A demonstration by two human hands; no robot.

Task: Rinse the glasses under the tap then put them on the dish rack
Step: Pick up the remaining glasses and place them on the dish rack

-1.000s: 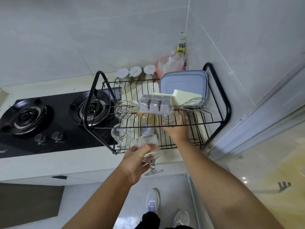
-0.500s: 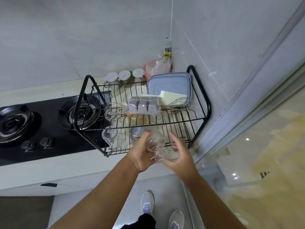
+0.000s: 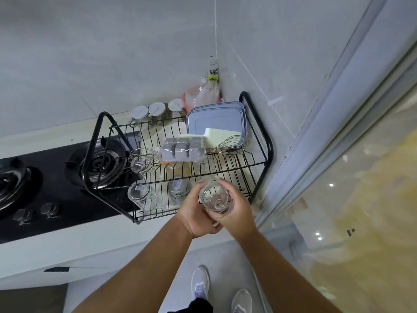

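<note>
A clear ribbed stemmed glass [image 3: 216,201] is turned upside down, its round foot facing me, in front of the black wire dish rack [image 3: 268,145]. My left hand [image 3: 196,213] and my right hand [image 3: 239,207] both wrap around it at the rack's lower front edge. On the rack's lower shelf stand other glasses: a jar-like one [image 3: 138,195] at the left and another [image 3: 179,188] beside my left hand. The glass's bowl is partly hidden by my fingers.
The rack's upper shelf carries two whisks [image 3: 142,155], a grey ice tray [image 3: 182,150], a white board [image 3: 220,136] and blue lids [image 3: 216,118]. A gas hob [image 3: 56,175] lies left. Spice jars [image 3: 155,109] stand behind. A glass door [image 3: 361,177] is right.
My right hand came back from the rack and joined my left on the stemmed glass. The glass turned from upright to upside down and moved toward the rack's lower shelf.
</note>
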